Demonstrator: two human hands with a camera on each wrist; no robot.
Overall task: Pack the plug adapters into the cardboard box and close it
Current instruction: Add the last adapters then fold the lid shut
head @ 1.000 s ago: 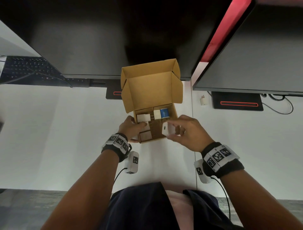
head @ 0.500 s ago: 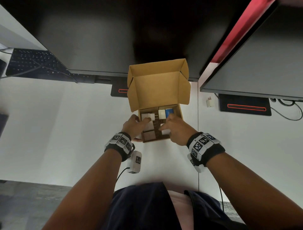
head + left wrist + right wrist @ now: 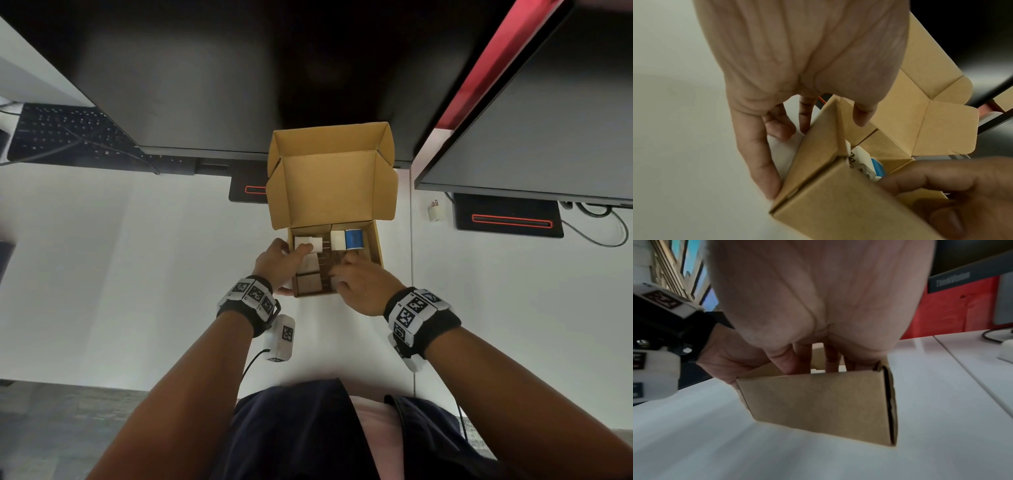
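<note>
The cardboard box (image 3: 376, 246) stands on the white desk with its lid (image 3: 330, 185) upright. Dividers split the inside. At the back lie two white plug adapters (image 3: 308, 242) (image 3: 337, 240) and a blue one (image 3: 354, 238). My left hand (image 3: 279, 263) grips the box's left wall (image 3: 818, 154), thumb inside and fingers outside. My right hand (image 3: 363, 284) reaches into the near right part and pinches a white adapter (image 3: 334, 282), mostly hidden under the fingers (image 3: 785, 360). One more white adapter (image 3: 434, 210) lies loose on the desk to the right of the box.
Two dark monitors overhang the back of the desk, with their stand bases (image 3: 246, 188) (image 3: 507, 216) behind the box. A black keyboard (image 3: 58, 133) lies far left. A cable (image 3: 603, 233) loops at the right. A seam (image 3: 412, 274) runs between two desk tops.
My right hand has brought the white adapter from above the box's front edge down into the near right part. My left hand has stayed on the left wall.
</note>
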